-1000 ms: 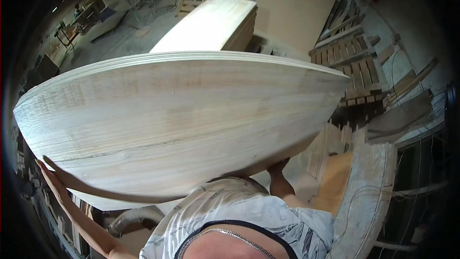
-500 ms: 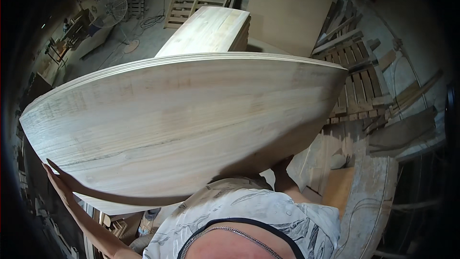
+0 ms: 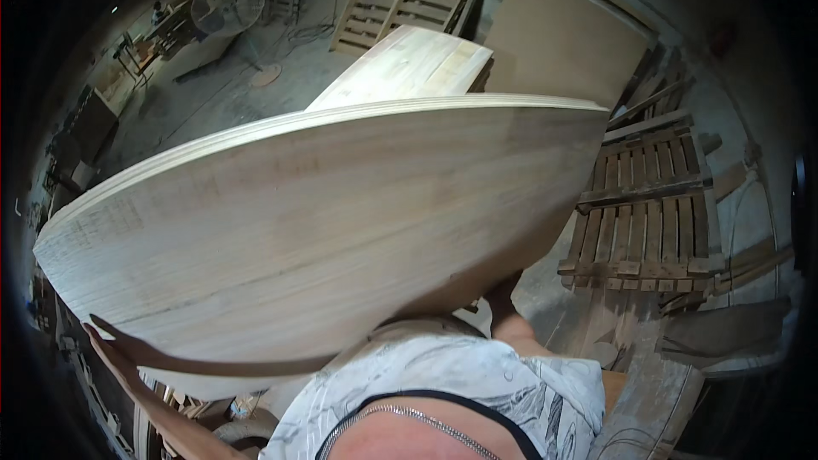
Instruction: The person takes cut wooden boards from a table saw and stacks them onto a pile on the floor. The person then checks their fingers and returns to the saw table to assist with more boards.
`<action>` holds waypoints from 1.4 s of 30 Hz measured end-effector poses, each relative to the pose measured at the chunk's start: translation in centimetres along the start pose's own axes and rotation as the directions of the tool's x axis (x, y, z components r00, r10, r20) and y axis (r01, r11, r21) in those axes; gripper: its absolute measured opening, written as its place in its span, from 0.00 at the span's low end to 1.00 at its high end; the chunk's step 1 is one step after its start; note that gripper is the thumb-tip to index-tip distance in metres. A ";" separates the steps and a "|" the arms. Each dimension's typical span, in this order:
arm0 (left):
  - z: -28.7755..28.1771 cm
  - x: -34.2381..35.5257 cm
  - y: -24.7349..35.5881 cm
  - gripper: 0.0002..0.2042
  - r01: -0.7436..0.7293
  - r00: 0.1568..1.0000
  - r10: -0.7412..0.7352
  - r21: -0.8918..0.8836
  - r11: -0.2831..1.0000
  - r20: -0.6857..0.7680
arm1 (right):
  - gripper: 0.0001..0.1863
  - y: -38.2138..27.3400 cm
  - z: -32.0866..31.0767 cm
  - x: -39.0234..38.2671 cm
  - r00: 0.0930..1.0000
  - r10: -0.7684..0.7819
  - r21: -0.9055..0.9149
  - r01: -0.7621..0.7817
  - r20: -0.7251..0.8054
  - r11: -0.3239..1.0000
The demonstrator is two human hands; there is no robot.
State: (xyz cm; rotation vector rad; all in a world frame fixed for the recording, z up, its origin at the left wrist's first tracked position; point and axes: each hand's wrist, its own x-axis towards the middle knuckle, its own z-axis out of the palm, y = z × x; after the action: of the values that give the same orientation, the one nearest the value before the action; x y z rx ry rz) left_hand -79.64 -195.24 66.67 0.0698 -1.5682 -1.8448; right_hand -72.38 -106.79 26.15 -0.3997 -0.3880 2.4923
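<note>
A large pale wooden panel (image 3: 324, 204) with a layered edge and slightly curved outline fills the middle of the view, held close against my body above my patterned shirt. My left hand (image 3: 115, 349) grips its lower left edge, with its fingers along the board. My right hand (image 3: 503, 294) is at the lower right edge, its fingers hidden by the panel. Just beyond the panel's top edge lies a pile of similar pale boards (image 3: 396, 68).
Slatted pallets (image 3: 648, 238) lie on the right, with more leaning (image 3: 400, 4) at the back beside large brown sheets (image 3: 562, 34). A standing fan (image 3: 228, 4) and cluttered bench (image 3: 149, 47) are at the back left. Scrap planks and dark cloth (image 3: 720, 328) edge the right side.
The panel's left end and my left hand sit lower in view. The surroundings have shifted, showing more of the right-hand pallets, and the board pile appears further right.
</note>
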 end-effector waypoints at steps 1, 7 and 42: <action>0.7 0.0 -0.1 0.34 -0.023 0.965 0.143 0.473 0.881 -0.220 | 0.31 0.5 0.8 1.4 0.975 -0.222 -0.493 0.191 -0.004 0.849; 6.8 3.9 -2.1 0.35 -0.012 0.982 0.101 0.487 0.874 -0.158 | 0.35 1.2 5.0 8.3 0.995 -0.070 -0.386 0.091 0.069 0.918; 44.8 8.9 -30.6 0.56 0.666 0.706 -0.453 0.727 0.165 -0.544 | 0.53 -1.0 28.8 74.2 0.847 0.242 -0.641 -0.519 -0.473 0.566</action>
State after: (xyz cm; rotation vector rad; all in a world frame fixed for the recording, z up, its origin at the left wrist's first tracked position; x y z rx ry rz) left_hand -121.50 -161.56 54.88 1.5317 -2.4096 -1.0527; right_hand -140.79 -67.92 38.27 -1.3695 -1.3392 2.4652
